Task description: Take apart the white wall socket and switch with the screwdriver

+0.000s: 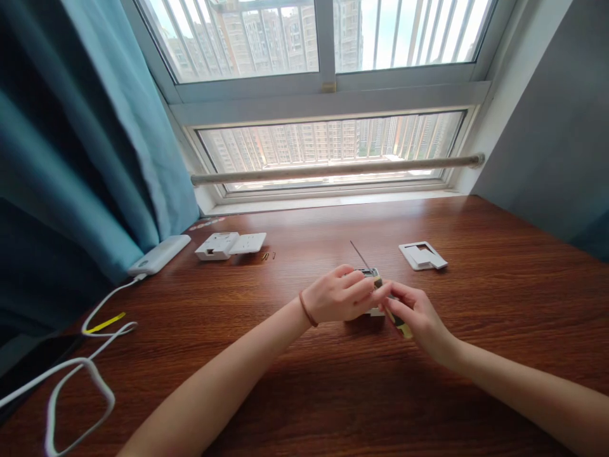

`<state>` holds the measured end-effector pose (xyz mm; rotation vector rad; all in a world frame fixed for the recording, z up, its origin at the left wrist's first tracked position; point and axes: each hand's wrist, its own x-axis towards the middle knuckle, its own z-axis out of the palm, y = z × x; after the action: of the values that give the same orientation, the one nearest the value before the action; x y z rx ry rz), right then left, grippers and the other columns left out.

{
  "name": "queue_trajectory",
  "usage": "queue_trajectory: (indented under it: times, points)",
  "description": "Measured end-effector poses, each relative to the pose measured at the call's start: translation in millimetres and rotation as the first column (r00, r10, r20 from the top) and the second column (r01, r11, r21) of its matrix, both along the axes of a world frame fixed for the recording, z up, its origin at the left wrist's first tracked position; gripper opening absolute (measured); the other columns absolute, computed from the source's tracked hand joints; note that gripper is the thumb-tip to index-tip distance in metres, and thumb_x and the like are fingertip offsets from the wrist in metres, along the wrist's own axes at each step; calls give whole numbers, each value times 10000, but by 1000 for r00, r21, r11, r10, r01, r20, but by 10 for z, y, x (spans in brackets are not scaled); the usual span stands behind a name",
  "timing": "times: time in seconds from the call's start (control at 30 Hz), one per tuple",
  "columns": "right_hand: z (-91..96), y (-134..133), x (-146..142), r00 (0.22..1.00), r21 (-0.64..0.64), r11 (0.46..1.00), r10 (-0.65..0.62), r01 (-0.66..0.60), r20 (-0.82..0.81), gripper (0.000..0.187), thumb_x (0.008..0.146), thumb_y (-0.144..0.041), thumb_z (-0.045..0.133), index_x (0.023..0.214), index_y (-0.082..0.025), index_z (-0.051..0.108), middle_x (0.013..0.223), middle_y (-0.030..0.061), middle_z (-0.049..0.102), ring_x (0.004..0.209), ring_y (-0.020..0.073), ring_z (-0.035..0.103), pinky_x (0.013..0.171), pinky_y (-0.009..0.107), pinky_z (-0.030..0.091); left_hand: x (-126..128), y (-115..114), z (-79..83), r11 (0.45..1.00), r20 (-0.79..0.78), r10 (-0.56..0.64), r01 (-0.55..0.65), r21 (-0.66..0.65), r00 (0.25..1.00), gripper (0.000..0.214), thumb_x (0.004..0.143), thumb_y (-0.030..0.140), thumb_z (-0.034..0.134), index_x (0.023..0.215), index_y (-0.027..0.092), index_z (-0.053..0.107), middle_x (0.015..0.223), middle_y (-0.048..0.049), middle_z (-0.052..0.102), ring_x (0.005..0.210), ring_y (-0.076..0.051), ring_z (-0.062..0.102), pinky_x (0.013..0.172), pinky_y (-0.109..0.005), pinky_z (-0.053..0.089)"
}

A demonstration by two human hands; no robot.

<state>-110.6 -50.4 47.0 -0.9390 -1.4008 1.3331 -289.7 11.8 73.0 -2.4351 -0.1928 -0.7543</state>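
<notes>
My right hand (425, 324) is closed around the black-and-yellow handle of a screwdriver (403, 329). Its thin shaft points up and away to the left, the tip clear of any screw. My left hand (340, 295) is curled over a small white box-shaped electrical fitting (377, 311) on the table, covering most of it. Its fingertips reach the screwdriver near the front of the handle, so the two hands nearly meet. Past the left knuckles, the fitting's upper edge looks grey and slotted.
A white square frame with loose plates (423, 256) lies right. To the left are a white socket box (217, 246), its cover plate (248, 243) and several small brass-coloured screws (265, 256). Further left are a white power strip (159, 255), its cable (102, 384) and a yellow strip (107, 322).
</notes>
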Motion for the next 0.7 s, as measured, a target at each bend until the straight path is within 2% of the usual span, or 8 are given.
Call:
queue_trajectory:
  times: [0.23,0.33,0.4,0.47,0.53,0.57,0.63,0.7]
  points:
    - [0,50,41,986,2,993,118,-119,-120,331,873,-407,434,992,-156,614,661,17,567,511,115,501,424,217,382,-22,-20,14,993,20,-4,6,-118,1000,153,877,154,439,951,110,566,656,-15,537,603,-128,487,579,-268,408]
    - [-60,183,97,996,85,996,-8,15,-87,346,878,-402,430,1039,-159,616,624,11,563,520,121,503,453,230,395,-46,59,4,926,207,93,-8,-378,974,138,874,150,435,912,132,566,723,-39,559,662,-136,514,610,-261,437]
    - [-130,309,145,977,146,966,-210,214,-44,266,842,-360,507,992,-172,620,686,19,595,622,136,544,547,243,439,-37,124,-12,756,412,223,110,-645,884,109,857,204,484,904,150,567,777,-45,575,697,-135,543,638,-258,456]
    - [-232,451,196,931,125,923,-360,364,-50,232,779,-323,584,967,-189,610,853,40,633,803,165,579,711,281,469,-20,193,-31,478,521,374,322,-817,767,129,814,267,559,872,155,582,781,-42,594,701,-138,565,647,-261,463]
    - [-343,576,238,929,-4,931,-364,364,-63,261,733,-313,615,962,-187,610,961,58,639,905,189,587,830,332,456,-6,252,-50,201,516,475,483,-852,713,174,763,301,622,840,145,613,771,-41,619,707,-147,575,659,-269,459]
    - [-391,621,252,935,-49,937,-348,345,-65,264,717,-313,622,944,-178,616,956,66,647,911,197,596,849,352,455,-3,276,-60,97,503,501,532,-841,704,194,741,308,644,833,138,629,779,-47,634,721,-152,577,676,-276,454]
    - [-450,668,261,949,-108,948,-307,299,-74,262,688,-305,635,911,-166,630,917,70,663,893,204,614,858,374,466,-5,307,-83,-34,484,528,587,-809,698,213,707,307,678,820,129,652,817,-60,660,764,-161,581,733,-292,439]
    - [-459,671,252,957,-126,955,-279,268,-80,254,669,-289,645,891,-165,643,886,64,674,877,202,625,859,379,477,-13,322,-105,-93,481,546,620,-779,686,212,701,298,687,821,126,660,845,-67,675,793,-164,588,787,-307,422]
